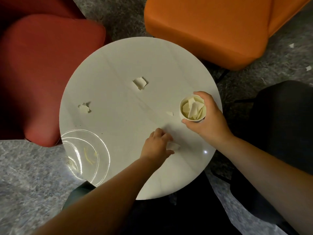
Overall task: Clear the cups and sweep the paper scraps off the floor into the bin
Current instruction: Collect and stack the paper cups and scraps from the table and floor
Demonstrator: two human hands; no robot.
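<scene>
My right hand (210,118) grips a white paper cup (182,107) stuffed with torn paper pieces, upright at the right side of the round white table (118,68). My left hand (156,143) pinches a paper scrap (174,146) lying on the table near the front. More scraps lie on the tabletop: a larger one (139,83) near the middle, one (84,107) to the left, a tiny one (169,113) beside the cup. Small scraps (308,68) lie on the grey floor at far right.
A clear plastic plate (88,155) sits at the table's front left edge. A red armchair (42,73) stands to the left, an orange one (211,26) at the back right, a dark seat (284,124) on the right. Grey carpet surrounds the table.
</scene>
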